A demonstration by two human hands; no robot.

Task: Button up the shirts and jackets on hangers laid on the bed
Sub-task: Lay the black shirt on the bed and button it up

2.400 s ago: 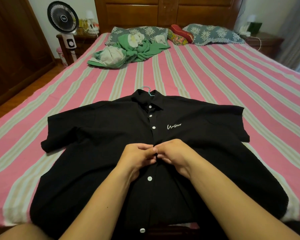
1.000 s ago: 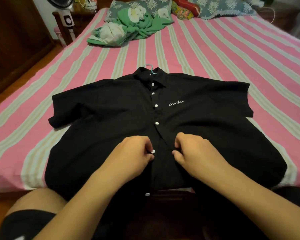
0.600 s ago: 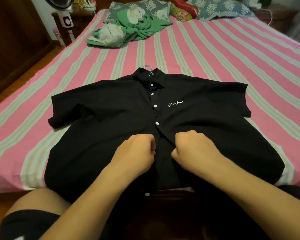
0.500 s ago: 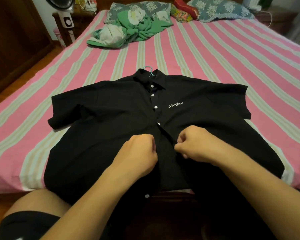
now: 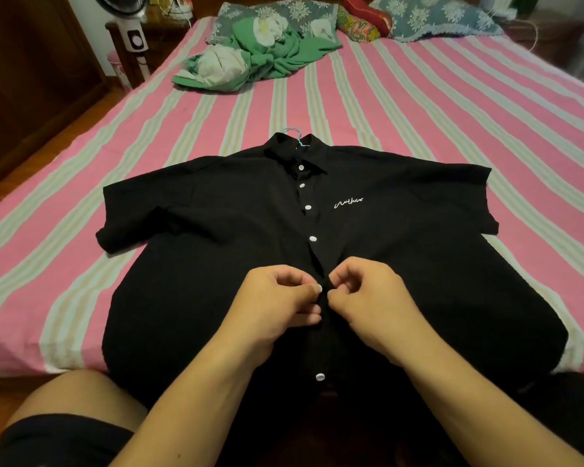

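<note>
black shirt (image 5: 216, 264) lies flat on its hanger (image 5: 292, 131) across the near part of the pink striped bed (image 5: 418, 112) in my head view, hem draped over the near edge. my left hand (image 5: 277, 311) and right hand (image 5: 371, 308) both pinch the placket just below the four fastened white buttons (image 5: 313, 238), fingers curled on the fabric. one lower button (image 5: 319, 376) sits unfastened near the hem.
</note>
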